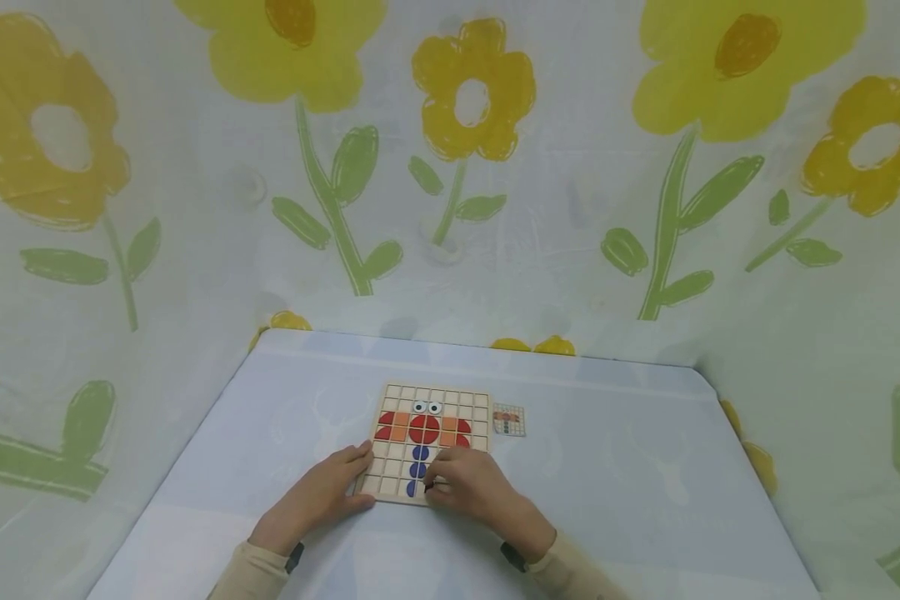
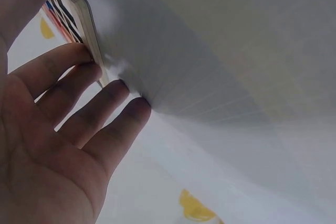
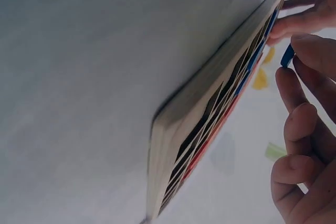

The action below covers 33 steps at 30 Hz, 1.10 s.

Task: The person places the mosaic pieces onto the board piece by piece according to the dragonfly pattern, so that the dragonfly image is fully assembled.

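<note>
A square wooden grid board [image 1: 461,400] lies on the table, bearing a figure of coloured tiles: round white eyes [image 1: 427,407], a red disc [image 1: 423,429], orange squares, red side pieces and a column of blue pieces [image 1: 420,452]. My left hand [image 1: 326,492] rests at the board's left edge, thumb by the near left corner, fingers fairly straight against the side. Over the board's near edge, my right hand [image 1: 468,485] pinches a small blue tile [image 3: 287,56] between thumb and index finger. In the right wrist view that tile is apart from the board.
A small card [image 1: 509,420] printed with a similar figure lies just right of the board. The pale table [image 1: 645,475] extends to both sides. A white curtain [image 1: 532,250] with yellow flowers surrounds it at the back and sides.
</note>
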Motion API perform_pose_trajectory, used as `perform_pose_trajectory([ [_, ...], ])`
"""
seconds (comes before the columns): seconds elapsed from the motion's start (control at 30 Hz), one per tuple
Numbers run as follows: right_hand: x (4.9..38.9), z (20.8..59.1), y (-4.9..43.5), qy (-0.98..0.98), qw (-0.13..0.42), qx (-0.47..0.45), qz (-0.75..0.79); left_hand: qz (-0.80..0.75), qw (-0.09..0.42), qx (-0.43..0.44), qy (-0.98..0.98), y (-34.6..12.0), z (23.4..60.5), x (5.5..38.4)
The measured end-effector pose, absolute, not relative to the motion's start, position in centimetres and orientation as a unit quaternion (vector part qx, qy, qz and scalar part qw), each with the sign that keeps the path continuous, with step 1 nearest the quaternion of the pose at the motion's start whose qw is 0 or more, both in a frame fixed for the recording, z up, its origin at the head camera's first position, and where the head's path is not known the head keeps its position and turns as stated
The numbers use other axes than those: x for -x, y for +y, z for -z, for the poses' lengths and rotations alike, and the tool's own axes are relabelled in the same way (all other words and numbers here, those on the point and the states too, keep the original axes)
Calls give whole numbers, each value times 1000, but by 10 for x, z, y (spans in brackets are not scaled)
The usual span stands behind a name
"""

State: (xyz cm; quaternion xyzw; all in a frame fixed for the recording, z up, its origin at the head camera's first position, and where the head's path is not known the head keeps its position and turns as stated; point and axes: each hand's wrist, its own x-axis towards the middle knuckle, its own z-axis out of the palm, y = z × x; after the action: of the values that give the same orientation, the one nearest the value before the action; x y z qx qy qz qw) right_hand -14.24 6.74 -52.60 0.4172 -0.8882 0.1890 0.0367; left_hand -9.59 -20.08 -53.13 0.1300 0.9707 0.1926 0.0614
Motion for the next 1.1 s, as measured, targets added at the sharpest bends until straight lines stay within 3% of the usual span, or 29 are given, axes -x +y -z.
perform_pose_trajectory([
  [1.1, 132, 527, 43, -909, 0, -402, -114, -191, 74, -130, 970, -201, 527, 94],
])
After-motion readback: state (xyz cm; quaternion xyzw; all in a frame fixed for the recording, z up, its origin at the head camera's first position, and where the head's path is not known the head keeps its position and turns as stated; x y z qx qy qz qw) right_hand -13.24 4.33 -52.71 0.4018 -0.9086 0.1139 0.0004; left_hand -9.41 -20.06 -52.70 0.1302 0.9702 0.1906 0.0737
